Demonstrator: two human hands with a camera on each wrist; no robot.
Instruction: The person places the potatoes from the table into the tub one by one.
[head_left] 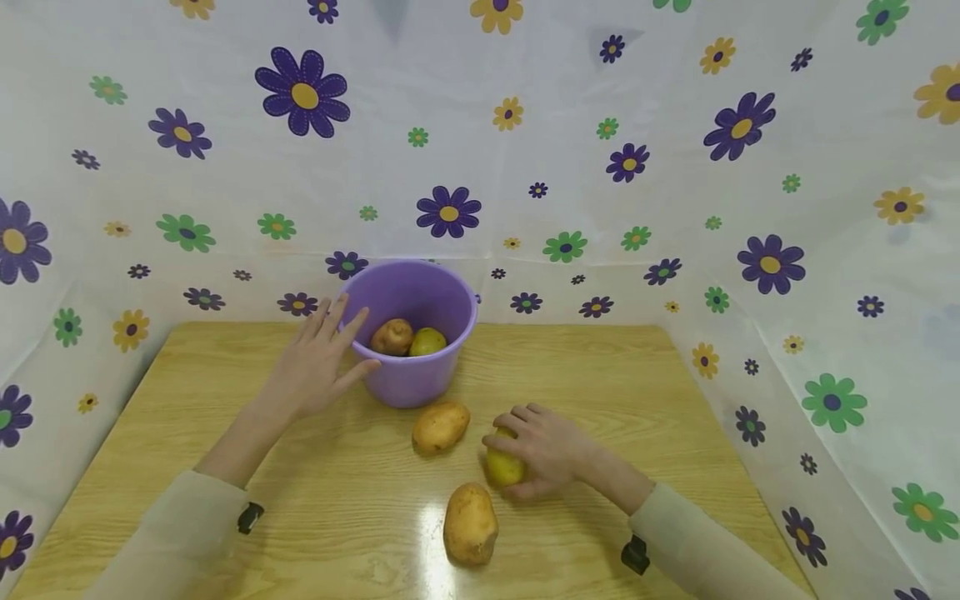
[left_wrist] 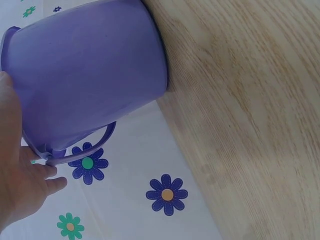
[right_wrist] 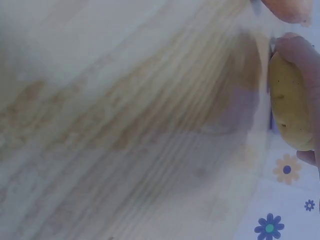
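Observation:
A purple bucket (head_left: 408, 387) stands at the back of the wooden table, with a brownish potato (head_left: 392, 337) and a greenish-yellow potato (head_left: 428, 342) inside. My left hand (head_left: 318, 367) is at the bucket's left rim, fingers spread and fairly straight. In the left wrist view, the bucket's handle (left_wrist: 107, 137) hangs down close to the fingers. My right hand (head_left: 551, 454) grips a yellow-green potato (head_left: 504, 462) from above, fingers curled over it. The same potato (right_wrist: 290, 105) shows at the right wrist view's edge, close over the table.
Two more potatoes lie on the table: one (head_left: 441, 427) just in front of the bucket, a larger one (head_left: 471, 525) nearer the front edge. A white flowered sheet (head_left: 570, 167) hangs behind the wooden table (head_left: 337, 517) and along both sides.

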